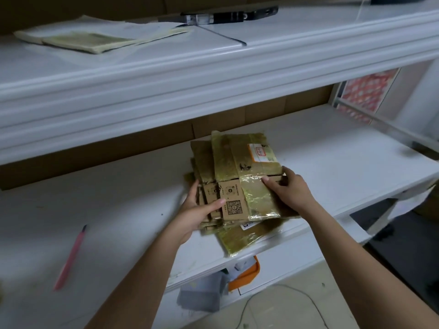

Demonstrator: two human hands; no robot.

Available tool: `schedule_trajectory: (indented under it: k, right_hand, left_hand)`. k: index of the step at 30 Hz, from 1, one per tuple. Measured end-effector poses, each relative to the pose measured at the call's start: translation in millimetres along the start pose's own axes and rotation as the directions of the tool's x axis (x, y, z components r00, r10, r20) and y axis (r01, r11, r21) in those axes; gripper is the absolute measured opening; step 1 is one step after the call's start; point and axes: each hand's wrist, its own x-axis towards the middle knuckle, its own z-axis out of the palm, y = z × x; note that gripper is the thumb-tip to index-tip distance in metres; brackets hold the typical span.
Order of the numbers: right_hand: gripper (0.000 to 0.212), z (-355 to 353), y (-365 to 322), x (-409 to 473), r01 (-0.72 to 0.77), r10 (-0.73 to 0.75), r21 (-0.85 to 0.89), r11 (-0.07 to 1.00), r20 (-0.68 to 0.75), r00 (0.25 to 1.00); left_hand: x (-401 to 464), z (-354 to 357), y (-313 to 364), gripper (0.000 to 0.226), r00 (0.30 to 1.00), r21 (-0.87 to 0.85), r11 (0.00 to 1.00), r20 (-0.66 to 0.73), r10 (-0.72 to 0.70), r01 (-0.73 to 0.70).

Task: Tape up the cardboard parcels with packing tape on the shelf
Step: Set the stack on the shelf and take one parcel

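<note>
Flat cardboard parcels [234,184], glossy with yellowish tape, lie stacked at the white shelf's [320,157] front edge. Left hand [199,211] grips the stack's left side; right hand [288,187] grips its right. A pink utility knife [70,257] lies far left.

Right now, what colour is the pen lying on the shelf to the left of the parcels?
Pink, with a dark tip: the pen, seen in the head view.

Brown matt cardboard parcels [234,186] wear glossy, crinkled yellowish tape; the white shelf [107,210] looks smooth and scuffed.
</note>
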Motion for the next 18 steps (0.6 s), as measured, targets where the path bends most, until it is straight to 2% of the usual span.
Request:
schedule_trajectory:
  k: [3, 6, 8, 10, 14, 16, 18]
  right_hand:
    - [0.055, -3.6, -4.2, 1.4, 0.101, -0.103, -0.022, 0.995, -0.087, 0.991]
    - [0.048, -2.9, -18.7, -1.6, 0.237, -0.227, 0.046, 0.970, -0.151, 0.962]
    - [0.045, -0.2, -32.4, -5.7, 0.324, -0.305, 0.096, 0.941, -0.176, 0.936]
    - [0.041, 4.9, -45.8, -9.8, 0.400, -0.372, 0.135, 0.907, -0.191, 0.908]
    - [0.036, 21.5, -70.8, -19.3, 0.413, -0.370, 0.305, 0.858, -0.190, 0.909]
    - [0.037, 32.8, -82.3, -24.1, 0.402, -0.372, 0.331, 0.854, -0.152, 0.916]
    - [0.039, 46.5, -93.3, -29.2, 0.406, -0.399, 0.337, 0.850, -0.091, 0.912]
  left_hand:
    - [-2.9, 0.3, 6.2, 0.122, 1.000, 0.040, 0.999, 0.000, 0.010, -0.010]
    - [-10.1, -4.9, 12.6, 0.087, 0.998, 0.110, 0.993, -0.036, 0.049, -0.045]
    - [-17.1, -11.5, 17.6, 0.061, 0.999, 0.094, 0.995, -0.034, 0.039, -0.035]
    - [-24.4, -20.1, 21.1, 0.045, 0.998, 0.057, 0.998, -0.053, 0.030, -0.027]
    - [-36.9, -41.7, 22.1, 0.043, 0.983, -0.068, 0.994, -0.172, 0.069, -0.082]
    - [-45.2, -55.6, 23.2, 0.044, 0.967, -0.129, 0.983, -0.237, 0.098, -0.131]
    - [-52.8, -73.0, 22.6, 0.034, 0.944, -0.170, 0.969, -0.307, 0.120, -0.179]
